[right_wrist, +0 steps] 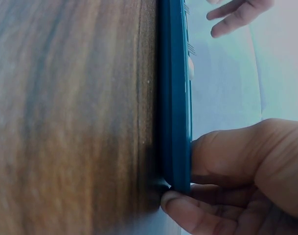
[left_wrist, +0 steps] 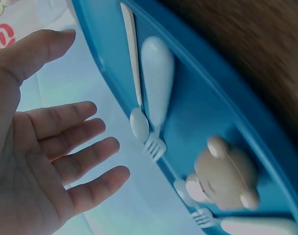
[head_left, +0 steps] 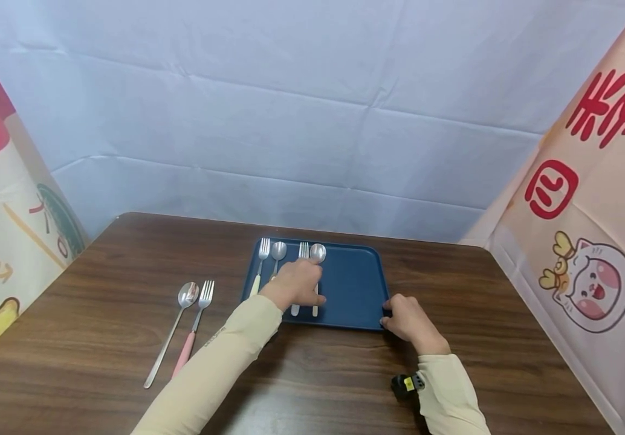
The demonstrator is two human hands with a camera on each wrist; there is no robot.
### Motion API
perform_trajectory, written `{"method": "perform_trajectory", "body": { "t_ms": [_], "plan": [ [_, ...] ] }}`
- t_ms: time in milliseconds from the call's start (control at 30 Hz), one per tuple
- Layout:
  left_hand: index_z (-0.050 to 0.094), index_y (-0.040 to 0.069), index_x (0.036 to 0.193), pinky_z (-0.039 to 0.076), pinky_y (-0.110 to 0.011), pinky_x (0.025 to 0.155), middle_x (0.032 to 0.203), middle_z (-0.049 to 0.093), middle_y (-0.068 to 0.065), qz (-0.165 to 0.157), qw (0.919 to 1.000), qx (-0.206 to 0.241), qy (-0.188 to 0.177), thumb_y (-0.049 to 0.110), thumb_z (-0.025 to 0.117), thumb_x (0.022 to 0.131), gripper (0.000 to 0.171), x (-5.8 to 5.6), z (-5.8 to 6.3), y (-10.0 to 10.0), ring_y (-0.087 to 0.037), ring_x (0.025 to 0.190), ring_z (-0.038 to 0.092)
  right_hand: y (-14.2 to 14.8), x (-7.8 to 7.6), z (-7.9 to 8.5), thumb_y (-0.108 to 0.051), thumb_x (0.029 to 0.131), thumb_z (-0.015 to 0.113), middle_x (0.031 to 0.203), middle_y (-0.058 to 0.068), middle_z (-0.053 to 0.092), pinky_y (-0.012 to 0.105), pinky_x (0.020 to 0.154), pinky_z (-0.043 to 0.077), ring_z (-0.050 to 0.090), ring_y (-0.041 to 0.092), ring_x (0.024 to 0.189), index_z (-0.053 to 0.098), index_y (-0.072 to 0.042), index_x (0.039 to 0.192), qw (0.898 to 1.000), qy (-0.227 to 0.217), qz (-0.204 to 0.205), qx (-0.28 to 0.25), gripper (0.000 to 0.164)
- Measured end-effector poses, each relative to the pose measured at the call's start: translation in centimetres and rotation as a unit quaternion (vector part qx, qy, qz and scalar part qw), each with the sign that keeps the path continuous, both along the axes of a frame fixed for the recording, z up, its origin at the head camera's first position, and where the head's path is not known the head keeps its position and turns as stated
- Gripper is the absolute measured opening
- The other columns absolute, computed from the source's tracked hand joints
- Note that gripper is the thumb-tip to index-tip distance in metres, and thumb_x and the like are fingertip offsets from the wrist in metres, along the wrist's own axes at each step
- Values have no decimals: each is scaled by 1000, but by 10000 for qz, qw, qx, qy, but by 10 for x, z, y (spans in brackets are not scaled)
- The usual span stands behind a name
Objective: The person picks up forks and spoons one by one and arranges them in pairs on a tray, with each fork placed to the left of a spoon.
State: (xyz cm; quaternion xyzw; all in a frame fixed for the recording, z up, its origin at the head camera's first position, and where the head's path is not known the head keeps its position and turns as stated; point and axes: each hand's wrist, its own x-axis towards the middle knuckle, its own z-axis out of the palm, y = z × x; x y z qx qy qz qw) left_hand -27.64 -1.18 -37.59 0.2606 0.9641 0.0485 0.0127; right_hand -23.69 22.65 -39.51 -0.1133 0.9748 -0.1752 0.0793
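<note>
A dark blue tray (head_left: 353, 281) lies on the table with forks and spoons in its left half. My left hand (head_left: 297, 284) hovers over them, its fingers extended and apart with nothing held, as the left wrist view shows. Below it are a white-handled fork (left_wrist: 157, 81) and a cream-handled spoon (left_wrist: 134, 61). Farther left in the tray are a fork with a pale yellow handle (head_left: 255, 285) and a spoon (head_left: 278, 250) with a brown bear-head end (left_wrist: 224, 174). My right hand (head_left: 411, 320) grips the tray's near right corner, with fingers about the rim (right_wrist: 180, 122).
Left of the tray, a long metal spoon (head_left: 168, 338) and a pink-handled fork (head_left: 193, 329) lie on the brown wooden table (head_left: 100, 302). A white cloth (head_left: 269, 121) hangs behind the table, and printed cloths (head_left: 590, 199) hang at both sides.
</note>
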Motion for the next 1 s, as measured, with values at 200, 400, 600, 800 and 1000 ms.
{"method": "perform_trajectory", "body": {
  "t_ms": [200, 400, 600, 800, 1000],
  "plan": [
    [66, 7, 102, 51, -33, 65, 104, 59, -5, 95, 9999, 75, -1, 42, 72, 76, 44, 0, -2, -12, -16, 83, 57, 2, 0, 0, -2, 83, 66, 111, 28, 59, 48, 82, 46, 51, 42, 109, 61, 14, 109, 10000, 50, -27, 13, 31],
    [63, 5, 116, 50, -37, 77, 129, 53, -10, 273, 9995, 43, -126, 42, 73, 76, 56, 3, -3, -23, -22, 101, 58, 2, 0, -1, -2, 83, 66, 110, 30, 59, 48, 81, 46, 52, 43, 108, 61, 14, 109, 10000, 50, -12, -22, 31],
    [59, 5, 121, 50, -39, 76, 123, 55, -8, 284, 9995, 21, -114, 43, 72, 76, 61, 9, -2, -34, -22, 99, 58, 1, 0, -2, -2, 83, 66, 111, 29, 58, 49, 82, 46, 51, 43, 109, 61, 13, 109, 10000, 25, -50, -50, 31],
    [58, 2, 123, 49, -41, 80, 122, 56, -11, 267, 9996, -71, 30, 43, 72, 76, 64, 15, 0, -45, -25, 103, 57, 1, -1, -1, -2, 83, 65, 110, 30, 58, 49, 81, 46, 51, 43, 108, 61, 14, 109, 10000, 37, -19, -13, 31],
    [55, 1, 126, 47, -43, 82, 124, 54, -13, 385, 9991, -137, 89, 43, 73, 75, 69, 21, 1, -56, -27, 106, 56, 1, 0, -1, -2, 83, 65, 110, 29, 59, 49, 82, 46, 52, 43, 108, 61, 13, 109, 10000, 29, -32, -12, 31]
  ]
}}
